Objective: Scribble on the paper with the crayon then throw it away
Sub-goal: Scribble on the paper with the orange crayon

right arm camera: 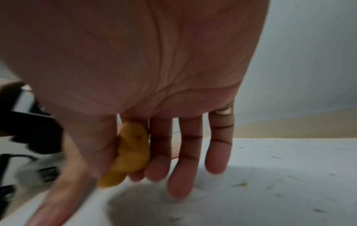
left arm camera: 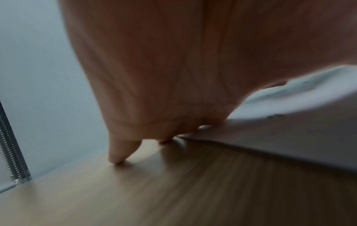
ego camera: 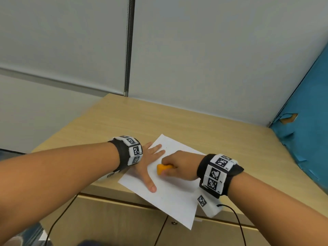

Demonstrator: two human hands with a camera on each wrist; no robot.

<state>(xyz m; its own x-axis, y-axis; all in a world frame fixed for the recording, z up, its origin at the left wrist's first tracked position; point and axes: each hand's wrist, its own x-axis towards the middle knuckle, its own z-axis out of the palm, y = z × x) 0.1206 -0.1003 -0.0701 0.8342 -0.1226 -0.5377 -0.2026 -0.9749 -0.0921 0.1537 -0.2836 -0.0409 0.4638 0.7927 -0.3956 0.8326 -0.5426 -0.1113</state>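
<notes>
From the head view, the left hand (ego camera: pixel 148 164) is lying flat with fingers spread, pressing the paper (ego camera: pixel 170 192) onto the bench (ego camera: pixel 124 121). Just beside its fingers, the right hand (ego camera: pixel 179 167) is gripping the orange crayon (ego camera: pixel 162 168), whose tip is pointing down at the sheet between the two hands. The near corner of the sheet is overhanging the bench edge below the right wrist, so the pinning hand is probably doing needed work.

In the left wrist view, the fingertips (left arm camera: pixel 115 160) are touching the wood, with the paper's edge (left arm camera: pixel 289 122) under the palm side.

In the right wrist view, the thumb and first finger are pinching the crayon (right arm camera: pixel 131 152) while the other fingers (right arm camera: pixel 181 168) are hanging straight over the sheet. Only faint specks are showing, so firmer, broader strokes away from the left hand would likely mark better.
</notes>
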